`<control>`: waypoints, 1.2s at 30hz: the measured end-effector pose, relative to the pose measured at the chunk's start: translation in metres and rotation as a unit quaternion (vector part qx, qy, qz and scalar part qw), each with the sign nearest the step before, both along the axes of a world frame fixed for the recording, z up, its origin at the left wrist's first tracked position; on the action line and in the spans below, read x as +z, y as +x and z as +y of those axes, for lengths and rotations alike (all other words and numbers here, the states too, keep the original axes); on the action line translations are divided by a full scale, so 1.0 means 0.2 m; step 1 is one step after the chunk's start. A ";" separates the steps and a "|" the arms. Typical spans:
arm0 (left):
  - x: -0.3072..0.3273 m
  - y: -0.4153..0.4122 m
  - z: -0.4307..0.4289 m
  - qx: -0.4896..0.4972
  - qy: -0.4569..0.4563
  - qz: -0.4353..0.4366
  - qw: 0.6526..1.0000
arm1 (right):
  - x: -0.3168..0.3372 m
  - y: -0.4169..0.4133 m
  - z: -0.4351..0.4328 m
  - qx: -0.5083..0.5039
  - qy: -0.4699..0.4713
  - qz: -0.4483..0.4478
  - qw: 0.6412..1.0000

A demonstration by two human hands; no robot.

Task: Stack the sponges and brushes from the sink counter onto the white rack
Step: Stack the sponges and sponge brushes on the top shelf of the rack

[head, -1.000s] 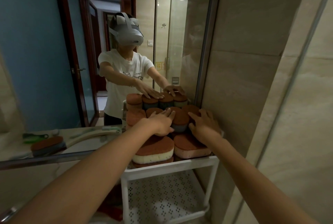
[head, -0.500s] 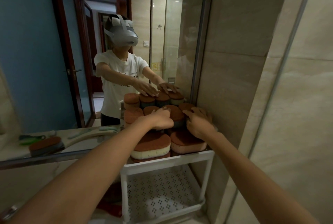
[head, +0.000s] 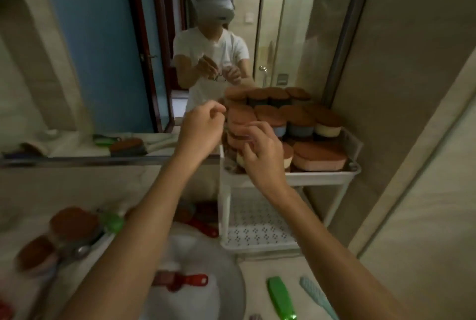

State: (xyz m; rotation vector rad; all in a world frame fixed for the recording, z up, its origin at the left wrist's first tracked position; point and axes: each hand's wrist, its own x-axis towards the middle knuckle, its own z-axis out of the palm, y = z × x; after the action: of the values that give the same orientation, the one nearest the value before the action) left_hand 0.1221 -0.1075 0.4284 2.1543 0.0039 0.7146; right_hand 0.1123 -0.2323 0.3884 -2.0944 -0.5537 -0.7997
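Rounded sponges (head: 319, 156) fill the top tray of the white rack (head: 322, 180): thick pads with rough rust-brown tops over soft pink, cream and blue foam, rowed and piled up against the mirror (head: 103, 62). Beneath them is the rack's perforated plastic shelf (head: 257, 227). Down on the desk (head: 257, 270), two loose sponges (head: 73, 224) lie blurred at far left. A glossy green brush (head: 280, 299) and a ribbed teal brush (head: 318, 299) lie side by side at front right. A red brush (head: 180, 281) sits in the round sink (head: 231, 276), half hidden by the left forearm crossing above it. The left hand (head: 201, 129) hangs just beside the rack's left edge, fingers loosely curled and empty. The right hand (head: 262, 157) is in front of the leftmost pile and covers part of it. Its fingers are curled, but I cannot tell whether they grip anything.
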 end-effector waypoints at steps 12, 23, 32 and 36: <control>-1.20 -0.32 0.52 0.092 -0.122 0.351 0.924 | -1.14 -0.17 0.50 0.096 -0.165 0.418 0.888; -1.55 0.11 0.80 0.198 -0.305 0.388 0.847 | -1.17 0.38 0.76 0.019 -0.250 0.416 0.874; -1.65 0.39 0.87 0.302 -0.482 0.331 0.753 | -1.25 0.49 0.85 -0.026 -0.301 0.411 0.860; -1.70 0.43 0.88 0.324 -0.460 0.363 0.743 | -1.25 0.49 0.85 -0.036 -0.287 0.413 0.863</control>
State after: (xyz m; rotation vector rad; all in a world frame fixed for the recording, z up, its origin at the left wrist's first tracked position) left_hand 0.2073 0.0691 0.0876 1.2615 1.2994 0.0816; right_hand 0.2099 -0.0618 0.1388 -2.7286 -0.2351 0.3320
